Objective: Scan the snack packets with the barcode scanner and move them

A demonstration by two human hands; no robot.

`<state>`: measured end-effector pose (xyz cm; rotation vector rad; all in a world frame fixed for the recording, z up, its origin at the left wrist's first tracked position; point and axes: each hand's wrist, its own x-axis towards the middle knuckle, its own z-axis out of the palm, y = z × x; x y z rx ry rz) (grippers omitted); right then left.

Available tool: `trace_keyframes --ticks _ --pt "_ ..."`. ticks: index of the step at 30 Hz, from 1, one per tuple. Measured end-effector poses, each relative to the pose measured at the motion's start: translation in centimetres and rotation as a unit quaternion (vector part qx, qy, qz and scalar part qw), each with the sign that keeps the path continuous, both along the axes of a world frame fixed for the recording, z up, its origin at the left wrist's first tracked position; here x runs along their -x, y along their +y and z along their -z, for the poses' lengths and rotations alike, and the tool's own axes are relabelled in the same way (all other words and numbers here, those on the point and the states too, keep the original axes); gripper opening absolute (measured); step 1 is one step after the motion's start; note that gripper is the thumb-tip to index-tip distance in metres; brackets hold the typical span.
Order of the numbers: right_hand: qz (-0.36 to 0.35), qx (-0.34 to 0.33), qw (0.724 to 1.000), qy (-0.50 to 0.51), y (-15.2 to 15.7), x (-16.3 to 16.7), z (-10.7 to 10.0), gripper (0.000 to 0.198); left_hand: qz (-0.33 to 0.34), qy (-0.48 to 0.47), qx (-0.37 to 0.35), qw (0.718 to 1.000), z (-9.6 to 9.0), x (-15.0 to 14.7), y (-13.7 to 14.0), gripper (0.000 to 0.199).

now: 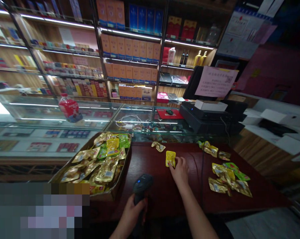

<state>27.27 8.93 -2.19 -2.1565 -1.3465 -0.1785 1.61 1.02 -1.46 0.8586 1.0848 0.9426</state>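
Observation:
My left hand (132,212) is wrapped round the handle of a black barcode scanner (143,184), whose blue light shows on top. My right hand (180,171) pinches a small yellow snack packet (170,158) above the dark red tabletop (155,159). Just beyond it lies a gold packet (158,146). A cardboard box (112,194) to the left holds many gold, yellow and green packets (107,169). Over on the right, a loose group of gold, yellow and green packets (223,176) lies on the table, with several more packets (211,149) behind it.
Glass display counters (90,106) run along the back, with a red bottle (69,108) on top. A white cable (128,122), a red mouse mat (166,114) and a black register with a monitor (194,83) stand there too. A thin black cord (202,172) crosses the table.

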Motion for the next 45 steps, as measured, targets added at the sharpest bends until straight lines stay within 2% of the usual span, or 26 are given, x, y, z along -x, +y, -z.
trace_keyframes --ticks 1,3,6,13,17,21,26,29,31,34,37,39,40,42,45 --pt "0.022 0.004 1.000 0.005 0.3 0.0 0.2 0.059 0.004 0.001 0.003 1.000 0.0 0.0 0.0 0.044" --pt "0.003 0.020 1.000 0.018 0.7 0.0 0.6 0.069 0.012 0.000 0.008 1.000 0.2 0.0 0.1 0.047" --pt "-0.086 0.009 0.995 0.042 0.7 0.0 1.2 0.059 0.011 -0.007 0.005 1.000 0.3 0.0 0.2 0.049" --pt "-0.204 -0.117 0.960 0.154 0.1 -0.2 1.5 0.041 0.006 -0.015 0.005 1.000 -0.6 -0.1 -0.2 0.044" --pt "-0.235 -0.152 0.932 0.232 0.0 0.3 1.7 0.040 0.013 -0.023 0.002 1.000 -1.4 0.1 -0.6 0.042" --pt "-0.271 -0.191 0.906 0.262 0.1 0.6 1.7 0.040 0.016 -0.030 0.000 0.999 -1.5 0.3 -0.8 0.039" --pt "-0.279 -0.171 0.890 0.317 -0.2 0.8 1.6 0.040 0.010 -0.040 -0.002 0.999 -1.0 0.4 -0.7 0.040" --pt "-0.269 -0.163 0.865 0.391 -0.1 1.7 0.9 0.041 0.016 -0.047 0.004 0.999 -0.7 0.3 -0.4 0.042" --pt "-0.275 -0.171 0.843 0.430 0.6 3.1 -0.4 0.044 0.026 -0.047 0.014 0.998 -0.6 0.2 -0.1 0.041" --pt "-0.308 -0.162 0.808 0.475 2.7 7.0 -3.8 0.045 0.030 -0.041 0.020 0.998 -0.5 0.1 0.2 0.042" --pt "-0.359 -0.113 0.767 0.519 6.0 12.6 -7.8 0.048 0.025 -0.045 0.015 0.999 -0.3 0.0 0.1 0.044" --pt "-0.387 -0.087 0.753 0.526 8.3 17.0 -10.1 0.052 0.020 -0.053 0.012 0.998 -0.2 -0.1 -0.1 0.044" --pt "-0.400 -0.075 0.756 0.512 9.4 19.2 -11.0 0.053 0.019 -0.059 0.009 0.998 -0.1 -0.1 -0.1 0.044" --pt "-0.423 -0.048 0.782 0.454 11.3 23.0 -12.2 0.053 0.018 -0.067 0.000 0.998 -0.1 -0.1 -0.2 0.045" --pt "-0.432 -0.019 0.825 0.363 13.2 25.9 -12.6 0.047 0.029 -0.075 -0.006 0.997 -0.3 0.0 -0.1 0.047"
